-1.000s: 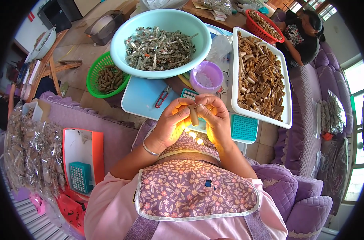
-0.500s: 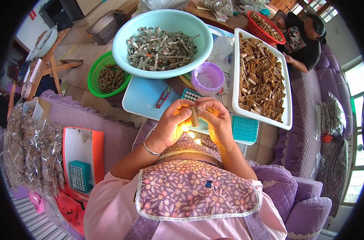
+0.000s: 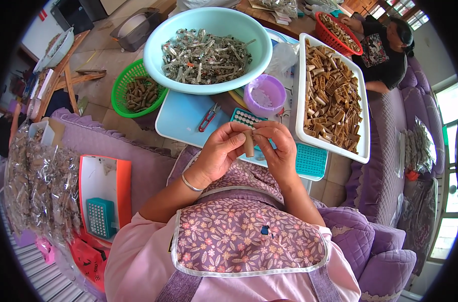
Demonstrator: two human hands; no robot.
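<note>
The little brown tube (image 3: pixel 249 143) stands almost upright between both hands, held up in front of the person's chest and above the blue table (image 3: pixel 181 118). The left hand (image 3: pixel 220 151) is curled nearly closed, with its thumb and fingertips pinching the left side of the tube. The right hand (image 3: pixel 276 148) is curled the same way, and its fingers press on the tube's top and right side. The two hands touch each other around the tube. Just behind them lie small red clippers (image 3: pixel 207 118), a teal tray with holes (image 3: pixel 309 161) and a purple cup (image 3: pixel 265 94). Farther back sits a big light green bowl (image 3: pixel 158 55) full of wrapped bits. To the right is a white tray (image 3: pixel 362 126) packed with many more brown tubes.
</note>
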